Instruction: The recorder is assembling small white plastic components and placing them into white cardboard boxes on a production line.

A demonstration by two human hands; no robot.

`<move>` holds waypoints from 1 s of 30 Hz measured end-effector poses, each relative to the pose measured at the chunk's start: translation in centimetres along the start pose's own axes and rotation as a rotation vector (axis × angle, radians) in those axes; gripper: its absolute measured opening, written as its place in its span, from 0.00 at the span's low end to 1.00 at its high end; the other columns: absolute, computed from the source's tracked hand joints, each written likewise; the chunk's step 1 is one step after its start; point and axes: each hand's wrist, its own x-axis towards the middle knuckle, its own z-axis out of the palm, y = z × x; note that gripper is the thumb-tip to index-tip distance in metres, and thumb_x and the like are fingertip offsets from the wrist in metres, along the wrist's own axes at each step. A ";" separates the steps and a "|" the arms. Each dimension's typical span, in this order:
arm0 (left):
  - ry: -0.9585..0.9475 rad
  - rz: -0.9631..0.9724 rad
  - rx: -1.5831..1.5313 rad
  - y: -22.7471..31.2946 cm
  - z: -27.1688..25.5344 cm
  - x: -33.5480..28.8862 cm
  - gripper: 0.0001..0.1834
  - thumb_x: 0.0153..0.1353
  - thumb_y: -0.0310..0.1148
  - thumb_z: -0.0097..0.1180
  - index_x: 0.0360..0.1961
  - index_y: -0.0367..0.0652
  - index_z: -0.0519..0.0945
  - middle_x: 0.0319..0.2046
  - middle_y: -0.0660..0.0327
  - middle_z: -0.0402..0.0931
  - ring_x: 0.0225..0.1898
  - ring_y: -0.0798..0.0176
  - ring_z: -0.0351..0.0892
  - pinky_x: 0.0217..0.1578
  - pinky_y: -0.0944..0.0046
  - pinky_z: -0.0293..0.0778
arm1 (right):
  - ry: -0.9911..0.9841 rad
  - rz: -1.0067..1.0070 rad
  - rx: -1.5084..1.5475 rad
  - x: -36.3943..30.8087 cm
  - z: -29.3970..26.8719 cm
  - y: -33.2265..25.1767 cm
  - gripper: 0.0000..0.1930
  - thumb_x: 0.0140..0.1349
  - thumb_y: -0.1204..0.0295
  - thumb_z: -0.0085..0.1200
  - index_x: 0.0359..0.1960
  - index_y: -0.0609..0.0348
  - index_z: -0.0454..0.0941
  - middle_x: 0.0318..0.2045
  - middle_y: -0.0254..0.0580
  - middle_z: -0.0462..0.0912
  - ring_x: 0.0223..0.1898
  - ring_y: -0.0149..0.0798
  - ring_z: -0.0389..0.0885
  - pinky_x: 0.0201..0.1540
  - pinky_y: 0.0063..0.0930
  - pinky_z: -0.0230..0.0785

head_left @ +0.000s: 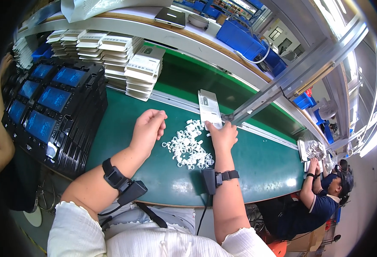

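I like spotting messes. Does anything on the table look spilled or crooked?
The small white pieces lie in a loose heap on the green table, unlike the stacked cartons. I can't tell whether they spilled.

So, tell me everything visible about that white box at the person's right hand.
The white box is narrow and flat, apparently cardboard, with dark print on its face. It points away from the person, its far end appearing past the metal rail. The right hand has its grip on the near end. Whether it rests on the rail or hangs above is unclear.
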 end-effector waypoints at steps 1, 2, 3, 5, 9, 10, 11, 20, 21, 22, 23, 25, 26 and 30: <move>-0.010 -0.011 -0.005 0.1 0.1 -0.1 0.10 0.64 0.36 0.47 0.31 0.42 0.73 0.19 0.69 0.67 0.18 0.76 0.64 0.18 0.76 0.60 | -0.056 0.044 0.039 0.4 0.1 0.2 0.35 0.40 0.48 0.65 0.42 0.68 0.75 0.42 0.54 0.75 0.47 0.52 0.72 0.50 0.47 0.60; -0.005 -0.010 -0.006 0.1 0.1 -0.1 0.10 0.64 0.36 0.47 0.31 0.42 0.73 0.19 0.69 0.67 0.18 0.76 0.64 0.18 0.76 0.60 | -0.114 0.085 0.084 0.6 0.2 0.3 0.37 0.39 0.48 0.66 0.43 0.69 0.74 0.43 0.55 0.76 0.47 0.53 0.73 0.50 0.47 0.62; -0.004 -0.021 0.006 0.2 0.1 -0.1 0.10 0.64 0.36 0.47 0.30 0.42 0.73 0.19 0.69 0.67 0.18 0.76 0.64 0.18 0.76 0.60 | -0.117 0.080 0.084 0.8 0.1 0.4 0.37 0.39 0.48 0.66 0.43 0.69 0.74 0.43 0.55 0.76 0.47 0.53 0.73 0.50 0.47 0.62; 0.002 -0.030 0.016 0.1 0.0 -0.1 0.10 0.64 0.36 0.47 0.30 0.41 0.73 0.19 0.69 0.67 0.18 0.76 0.64 0.18 0.76 0.60 | -0.222 0.148 0.232 0.9 -0.1 0.8 0.37 0.38 0.49 0.67 0.43 0.69 0.74 0.43 0.56 0.76 0.48 0.55 0.74 0.50 0.47 0.64; -0.036 -0.062 0.021 -0.3 -0.1 0.0 0.10 0.64 0.36 0.48 0.30 0.41 0.73 0.19 0.69 0.68 0.18 0.76 0.64 0.19 0.76 0.60 | -0.205 0.130 0.170 0.6 0.1 0.9 0.38 0.38 0.50 0.67 0.45 0.69 0.73 0.45 0.57 0.75 0.50 0.54 0.71 0.53 0.44 0.61; -0.041 -0.076 0.028 -0.3 -0.2 0.0 0.10 0.64 0.36 0.49 0.30 0.41 0.73 0.19 0.68 0.68 0.18 0.76 0.64 0.19 0.76 0.60 | -0.208 0.124 0.171 0.4 0.2 0.8 0.38 0.38 0.50 0.67 0.45 0.69 0.73 0.45 0.57 0.75 0.50 0.54 0.71 0.53 0.44 0.61; -0.056 -0.078 0.027 -0.4 -0.2 0.0 0.10 0.64 0.36 0.49 0.30 0.41 0.73 0.20 0.69 0.68 0.18 0.77 0.65 0.19 0.76 0.61 | -0.166 0.115 0.152 0.1 0.2 0.8 0.38 0.38 0.49 0.66 0.45 0.70 0.73 0.46 0.57 0.73 0.51 0.54 0.70 0.53 0.45 0.61; -0.067 -0.107 0.038 -0.5 -0.2 0.2 0.10 0.63 0.37 0.50 0.30 0.41 0.73 0.20 0.69 0.68 0.19 0.77 0.65 0.19 0.76 0.61 | -0.123 0.021 -0.040 0.0 -0.3 -0.7 0.43 0.38 0.44 0.65 0.44 0.74 0.72 0.46 0.58 0.70 0.50 0.56 0.69 0.52 0.49 0.61; -0.068 -0.108 0.038 -0.5 -0.2 0.2 0.10 0.63 0.37 0.50 0.30 0.41 0.73 0.20 0.69 0.68 0.19 0.77 0.65 0.19 0.76 0.61 | -0.143 0.025 -0.039 0.1 -0.4 -0.6 0.43 0.37 0.44 0.66 0.43 0.74 0.72 0.46 0.59 0.71 0.50 0.56 0.70 0.51 0.48 0.63; -0.064 -0.104 0.043 -0.6 -0.3 0.3 0.10 0.63 0.37 0.50 0.30 0.41 0.73 0.20 0.69 0.68 0.19 0.77 0.65 0.19 0.76 0.61 | -0.142 0.026 -0.041 0.4 -0.3 -0.3 0.43 0.37 0.44 0.66 0.43 0.74 0.72 0.46 0.59 0.71 0.50 0.56 0.70 0.51 0.48 0.63; -0.059 -0.100 0.050 -0.5 -0.4 0.3 0.10 0.63 0.37 0.50 0.30 0.41 0.73 0.20 0.69 0.68 0.19 0.77 0.65 0.19 0.76 0.61 | -0.204 0.070 0.013 0.7 -0.3 0.1 0.42 0.36 0.45 0.66 0.43 0.74 0.72 0.45 0.58 0.73 0.48 0.54 0.73 0.49 0.46 0.65; -0.066 -0.104 0.045 -0.6 -0.4 0.4 0.10 0.63 0.37 0.50 0.30 0.41 0.73 0.20 0.69 0.68 0.19 0.77 0.65 0.19 0.76 0.62 | -0.264 0.116 0.066 1.1 -0.4 0.8 0.42 0.36 0.45 0.67 0.43 0.73 0.73 0.44 0.58 0.75 0.46 0.53 0.75 0.48 0.44 0.67; -0.069 -0.106 0.040 -0.6 -0.5 0.4 0.10 0.63 0.37 0.50 0.30 0.41 0.73 0.20 0.69 0.68 0.19 0.77 0.65 0.19 0.76 0.62 | -0.273 0.121 0.108 1.1 -0.6 1.0 0.41 0.35 0.47 0.68 0.43 0.73 0.73 0.43 0.57 0.76 0.45 0.51 0.77 0.47 0.41 0.68; -0.072 -0.114 0.055 -0.6 -0.6 0.5 0.10 0.63 0.36 0.50 0.30 0.41 0.73 0.20 0.69 0.69 0.19 0.77 0.65 0.18 0.76 0.62 | -0.322 0.119 0.409 0.8 -0.8 1.9 0.34 0.39 0.55 0.69 0.41 0.72 0.73 0.37 0.53 0.80 0.40 0.44 0.81 0.44 0.35 0.70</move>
